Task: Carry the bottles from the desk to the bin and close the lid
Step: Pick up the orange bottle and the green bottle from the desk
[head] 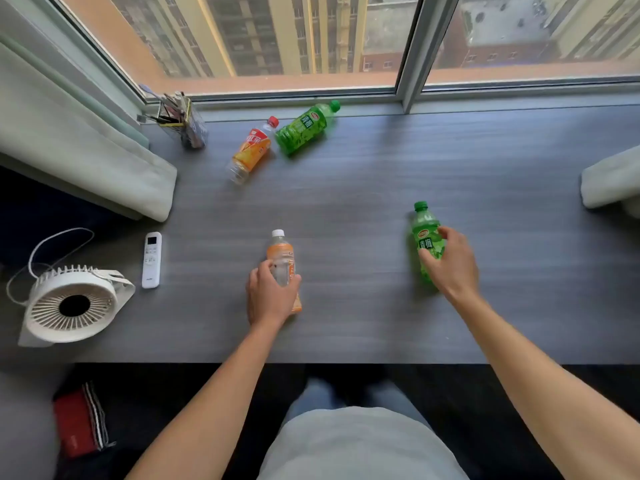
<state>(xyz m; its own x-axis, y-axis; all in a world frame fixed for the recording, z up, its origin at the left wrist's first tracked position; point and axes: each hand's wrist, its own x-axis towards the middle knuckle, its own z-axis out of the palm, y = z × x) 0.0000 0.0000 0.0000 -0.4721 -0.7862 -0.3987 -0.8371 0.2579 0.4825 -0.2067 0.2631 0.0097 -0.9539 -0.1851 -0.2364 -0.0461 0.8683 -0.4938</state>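
Reaching across the tabletop [363, 209], both hands are on bottles. Left hand [268, 296]: fingers and thumb curled round the lower body of the orange bottle with the white cap [281, 258], grip clamped on it. Right hand [450, 259]: fingers wrapped over the side of the near green bottle [425, 237], grip clamped on that one too. Cannot tell whether either bottle is already lifted clear or resting on the surface.

Two more bottles lie on their sides near the window edge, untouched: a red-capped orange bottle [251, 150] and, just beside it, a far green bottle [306, 128], their shoulders close together.

Progress, as judged: early. No bottle has left the tabletop. The bin is not in view, so its place and the state of its lid are unknown. Left to do: carry these two over, come back for the far pair, then shut the lid.

Also present: a white fan [72, 303] and a remote [151, 259] at the left, a pen holder [183, 121] in the back corner.
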